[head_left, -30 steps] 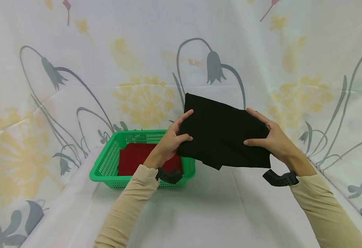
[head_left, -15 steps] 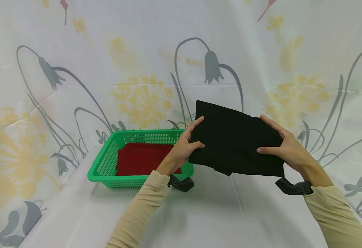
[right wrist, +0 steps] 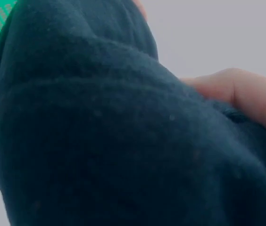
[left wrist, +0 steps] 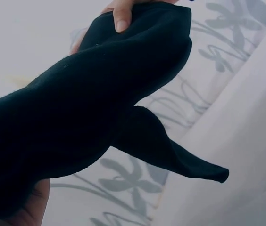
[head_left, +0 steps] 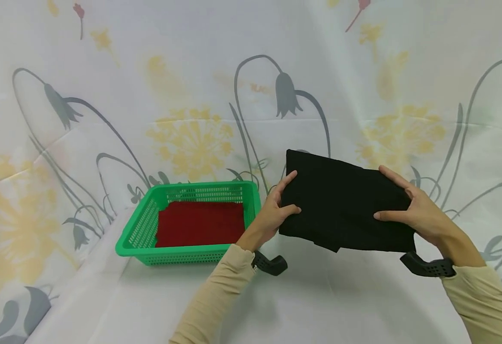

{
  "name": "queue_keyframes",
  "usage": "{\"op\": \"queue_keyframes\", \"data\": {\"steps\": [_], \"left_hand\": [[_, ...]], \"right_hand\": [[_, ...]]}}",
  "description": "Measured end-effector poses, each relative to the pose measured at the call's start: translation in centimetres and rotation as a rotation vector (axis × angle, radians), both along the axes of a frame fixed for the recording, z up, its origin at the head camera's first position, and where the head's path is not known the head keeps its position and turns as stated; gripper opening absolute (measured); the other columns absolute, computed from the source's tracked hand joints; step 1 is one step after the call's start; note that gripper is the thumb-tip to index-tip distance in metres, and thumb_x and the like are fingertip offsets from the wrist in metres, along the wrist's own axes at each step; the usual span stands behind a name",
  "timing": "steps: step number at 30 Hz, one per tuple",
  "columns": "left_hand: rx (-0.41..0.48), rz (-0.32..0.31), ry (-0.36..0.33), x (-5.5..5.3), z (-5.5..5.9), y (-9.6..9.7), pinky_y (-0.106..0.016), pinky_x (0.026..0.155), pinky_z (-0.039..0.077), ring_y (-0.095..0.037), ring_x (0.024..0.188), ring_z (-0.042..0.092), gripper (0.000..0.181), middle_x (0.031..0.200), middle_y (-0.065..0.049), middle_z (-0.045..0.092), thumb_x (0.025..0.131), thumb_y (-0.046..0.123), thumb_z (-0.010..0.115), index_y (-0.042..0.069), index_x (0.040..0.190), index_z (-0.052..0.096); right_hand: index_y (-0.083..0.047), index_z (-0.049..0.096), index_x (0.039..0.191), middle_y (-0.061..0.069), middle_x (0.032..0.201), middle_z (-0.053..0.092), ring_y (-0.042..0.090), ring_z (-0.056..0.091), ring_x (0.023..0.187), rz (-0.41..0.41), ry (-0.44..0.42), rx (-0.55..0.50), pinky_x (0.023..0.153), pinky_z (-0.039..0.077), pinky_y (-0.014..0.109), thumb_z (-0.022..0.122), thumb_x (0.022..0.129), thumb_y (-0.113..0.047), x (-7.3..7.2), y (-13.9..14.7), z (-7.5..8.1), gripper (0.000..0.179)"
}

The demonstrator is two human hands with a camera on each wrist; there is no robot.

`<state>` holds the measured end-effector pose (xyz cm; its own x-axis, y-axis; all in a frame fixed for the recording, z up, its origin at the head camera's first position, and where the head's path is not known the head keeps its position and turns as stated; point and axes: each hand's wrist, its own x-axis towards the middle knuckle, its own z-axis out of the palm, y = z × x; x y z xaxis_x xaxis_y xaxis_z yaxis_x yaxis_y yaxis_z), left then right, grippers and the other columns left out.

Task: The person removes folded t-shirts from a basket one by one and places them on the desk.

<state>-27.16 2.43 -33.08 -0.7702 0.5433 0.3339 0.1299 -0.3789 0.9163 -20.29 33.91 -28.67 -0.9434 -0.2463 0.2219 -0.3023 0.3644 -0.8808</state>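
A folded black cloth garment point(head_left: 341, 205) hangs between both hands, raised over the white surface right of the basket. My left hand point(head_left: 272, 212) grips its left edge, thumb in front, other fingers mostly hidden behind. At the opposite edge my right hand point(head_left: 423, 215) pinches it the same way, index finger along the top corner. The left wrist view shows the dark cloth point(left wrist: 90, 99) sagging in folds, with a narrow flap point(left wrist: 170, 150) dangling below. In the right wrist view the fabric point(right wrist: 100, 141) fills most of the picture, with part of a finger point(right wrist: 236, 89) at its edge.
A green plastic basket point(head_left: 124, 243) stands left of the hands. Folded dark red cloth point(head_left: 199, 222) lies inside it. White sheeting with printed flowers point(head_left: 190, 86) rises behind, and a plain white surface point(head_left: 311, 306) spreads below the hands.
Both hands have carried the black garment right and somewhat lower, away from the basket. The red cloth is now fully uncovered by the left arm. The camera view has shifted slightly.
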Motion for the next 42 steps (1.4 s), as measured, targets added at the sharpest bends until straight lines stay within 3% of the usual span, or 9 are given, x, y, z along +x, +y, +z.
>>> {"op": "queue_keyframes", "data": {"steps": [7, 15, 18, 25, 29, 33, 36, 40, 42], "left_hand": [[0.021, 0.022, -0.031, -0.1, -1.9, 2.4, -0.03, 0.08, 0.051, -0.023, 0.117, 0.052, 0.082, 0.146, -0.005, 0.039, 0.087, -0.015, 0.052, 0.026, 0.154, 0.029], [0.053, 0.035, -0.09, 0.2, -3.4, 4.6, -0.031, 0.084, 0.05, -0.022, 0.119, 0.049, 0.084, 0.145, -0.004, 0.04, 0.084, -0.016, 0.052, 0.026, 0.154, 0.029], [0.05, 0.035, -0.111, 0.4, -3.8, 5.2, -0.032, 0.087, 0.049, -0.022, 0.121, 0.048, 0.085, 0.146, -0.003, 0.038, 0.085, -0.015, 0.052, 0.028, 0.154, 0.028], [0.029, 0.068, -0.127, 0.2, -4.8, 5.3, -0.038, 0.09, 0.048, -0.025, 0.124, 0.047, 0.085, 0.148, -0.003, 0.037, 0.085, -0.014, 0.053, 0.029, 0.153, 0.029], [0.003, 0.088, -0.148, -0.1, -5.8, 5.0, -0.038, 0.093, 0.047, -0.025, 0.125, 0.047, 0.084, 0.148, -0.004, 0.036, 0.085, -0.014, 0.054, 0.028, 0.153, 0.03], [-0.068, 0.16, -0.172, -0.5, -6.7, 4.7, -0.04, 0.095, 0.045, -0.025, 0.125, 0.045, 0.081, 0.151, -0.003, 0.032, 0.086, -0.009, 0.058, 0.029, 0.153, 0.032], [-0.135, 0.226, -0.177, -0.8, -7.2, 4.6, -0.044, 0.102, 0.038, -0.026, 0.134, 0.034, 0.08, 0.156, 0.0, 0.023, 0.086, -0.006, 0.061, 0.031, 0.152, 0.034], [-0.179, 0.272, -0.19, -1.0, -7.6, 4.3, -0.05, 0.108, 0.028, -0.028, 0.143, 0.014, 0.08, 0.159, 0.0, 0.014, 0.085, -0.005, 0.063, 0.03, 0.152, 0.034], [-0.195, 0.288, -0.203, -1.1, -7.9, 4.2, -0.05, 0.109, 0.026, -0.029, 0.144, 0.01, 0.081, 0.159, -0.001, 0.013, 0.084, -0.006, 0.063, 0.029, 0.151, 0.034]], "right_hand": [[-0.037, 0.015, 0.156, -0.006, 0.139, 0.039, -0.002, 0.054, 0.11, 0.008, -0.022, 0.023, 0.081, 0.051, 0.024, 0.068, 0.087, 0.003, 0.1, 1.8, -1.1, 0.095], [-0.036, 0.015, 0.156, 0.005, 0.149, 0.025, -0.006, 0.049, 0.11, -0.028, -0.031, 0.105, 0.081, 0.047, 0.019, 0.069, 0.087, -0.001, -0.1, 3.7, -1.5, 0.094], [-0.035, 0.016, 0.156, 0.005, 0.15, 0.024, -0.006, 0.048, 0.111, -0.013, -0.038, 0.089, 0.081, 0.048, 0.02, 0.068, 0.087, 0.001, -0.2, 4.2, -1.5, 0.094], [-0.033, 0.017, 0.156, -0.009, 0.136, 0.041, -0.002, 0.053, 0.11, 0.029, -0.084, 0.002, 0.08, 0.053, 0.028, 0.067, 0.087, 0.004, -0.9, 4.2, -2.7, 0.093], [-0.033, 0.016, 0.156, 0.007, 0.147, 0.03, -0.003, 0.05, 0.111, 0.018, -0.1, 0.022, 0.081, 0.052, 0.027, 0.07, 0.087, -0.001, -1.7, 3.8, -4.0, 0.094], [-0.033, 0.013, 0.157, 0.024, 0.155, 0.012, -0.001, 0.048, 0.111, 0.021, -0.134, 0.013, 0.082, 0.051, 0.028, 0.071, 0.086, -0.004, -2.7, 3.3, -5.4, 0.096], [-0.031, 0.012, 0.157, 0.025, 0.157, 0.005, 0.016, 0.045, 0.123, 0.019, -0.159, -0.001, 0.082, 0.051, 0.028, 0.072, 0.085, -0.004, -3.3, 3.2, -6.3, 0.097], [-0.03, 0.011, 0.157, 0.022, 0.158, -0.002, 0.043, 0.023, 0.135, 0.023, -0.189, -0.021, 0.082, 0.05, 0.026, 0.073, 0.084, -0.004, -4.1, 2.9, -7.5, 0.099], [-0.029, 0.011, 0.157, 0.02, 0.159, -0.005, 0.046, 0.016, 0.137, 0.028, -0.203, -0.04, 0.082, 0.049, 0.026, 0.073, 0.084, -0.004, -4.6, 2.8, -8.2, 0.099]]}}
